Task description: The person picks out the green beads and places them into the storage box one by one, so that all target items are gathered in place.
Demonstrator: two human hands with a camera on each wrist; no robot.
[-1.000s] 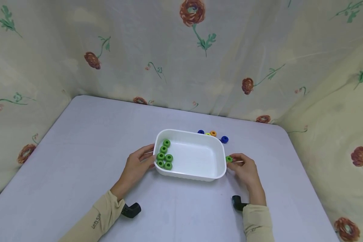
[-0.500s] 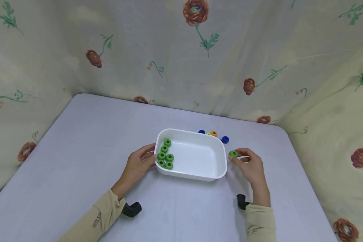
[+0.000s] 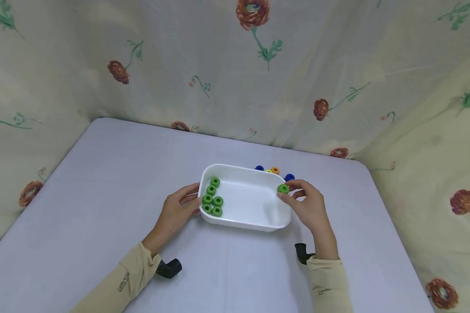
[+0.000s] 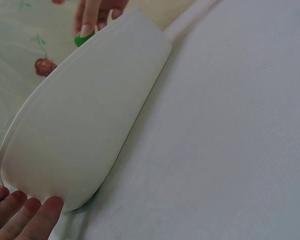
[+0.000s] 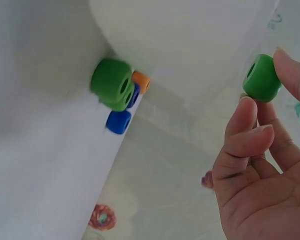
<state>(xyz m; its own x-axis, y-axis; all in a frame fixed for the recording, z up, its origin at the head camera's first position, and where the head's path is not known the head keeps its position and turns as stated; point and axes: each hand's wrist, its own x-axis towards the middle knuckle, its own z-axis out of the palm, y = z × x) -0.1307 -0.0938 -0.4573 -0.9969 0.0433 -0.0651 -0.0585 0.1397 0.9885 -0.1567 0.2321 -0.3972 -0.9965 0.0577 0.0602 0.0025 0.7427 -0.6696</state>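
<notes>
A white plastic tray [image 3: 246, 224] stands at the middle of the table, with several green beads [image 3: 218, 201] grouped along its left end. My left hand [image 3: 179, 208] holds that end, its thumb at the rim; the left wrist view shows its fingertips [image 4: 52, 204] against the outer wall. Between thumb and fingers, my right hand [image 3: 305, 201] pinches one thick green bead [image 5: 262, 78] with a hole through it. In the head view this bead overlaps the tray's right rim, above the inside of the tray.
Behind the tray's far right corner lie loose beads: blue [image 3: 290, 177], orange [image 3: 275, 170] and a partly hidden yellow one. Two green beads [image 5: 111, 80] show outside the tray in the right wrist view. Flowered cloth [image 3: 160, 65] hangs along the table's far edge.
My right hand, with the green bead, rises from beside the tray's right end, then moves left over its rim. The left hand keeps its place on the tray.
</notes>
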